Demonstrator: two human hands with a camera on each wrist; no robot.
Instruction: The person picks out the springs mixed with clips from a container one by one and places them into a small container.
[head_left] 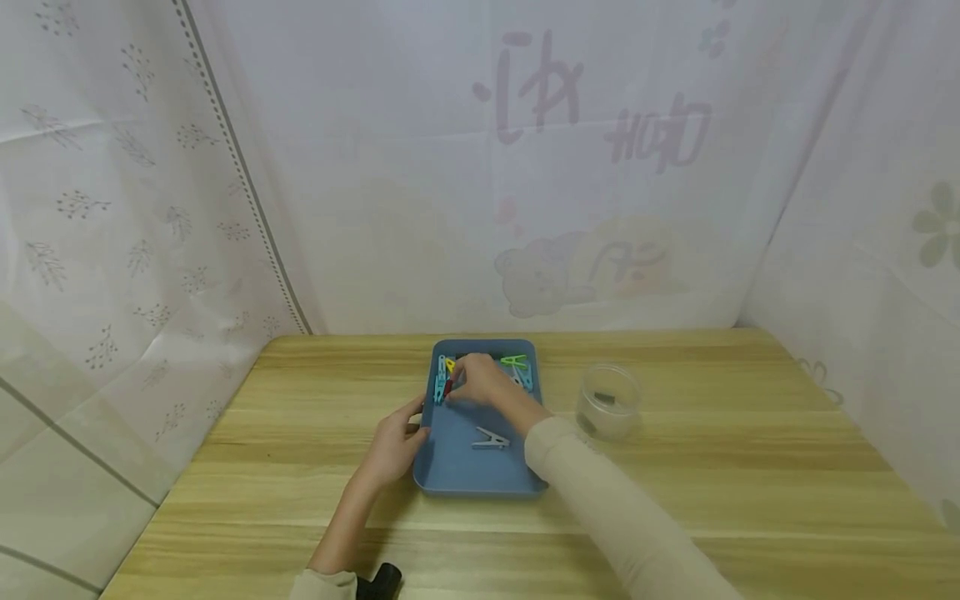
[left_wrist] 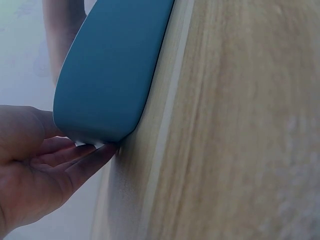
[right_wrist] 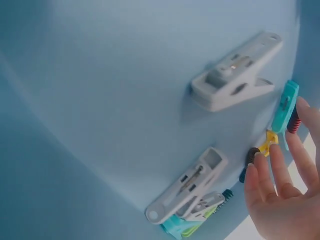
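A blue rectangular tray holds several clothespins. My left hand rests against its left side, and the left wrist view shows the fingertips touching the outer wall with fingers fairly straight. Inside the tray's far left part, my right hand pinches a small red ribbed piece between thumb and forefinger. Right beside it lie a teal clothespin and a yellow one. A grey-white clothespin lies alone in the tray's middle.
Green and blue clothespins, with another grey-white one, lie along the tray's far right. To the tray's right stands a clear round tub with small dark pieces inside. Patterned curtains surround the wooden table.
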